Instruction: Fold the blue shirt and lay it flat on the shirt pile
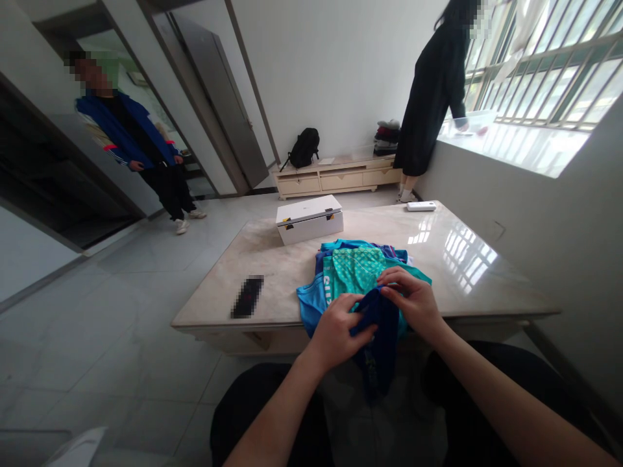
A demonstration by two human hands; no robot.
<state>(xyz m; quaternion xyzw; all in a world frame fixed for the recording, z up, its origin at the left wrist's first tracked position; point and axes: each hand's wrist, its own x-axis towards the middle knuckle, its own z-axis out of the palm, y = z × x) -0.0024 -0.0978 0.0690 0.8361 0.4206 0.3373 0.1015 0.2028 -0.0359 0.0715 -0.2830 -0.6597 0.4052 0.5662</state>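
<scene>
At the near edge of the marble table (467, 272), a dark blue garment (377, 347) hangs down over the rim toward the person's lap, its top bunched between both hands. Left hand (335, 331) reaches in from below, fingers curled and pinching the cloth; right hand (413, 301) arches over from the right, fingertips gripping the same fold. Behind lies a heap of teal and blue clothes (353, 272), and farther back a white box (309, 219).

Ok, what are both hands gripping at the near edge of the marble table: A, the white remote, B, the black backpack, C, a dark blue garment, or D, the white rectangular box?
C: the left hand and right hand both pinch the dark blue fabric garment, which hangs over the edge of the pale marble table.
</scene>
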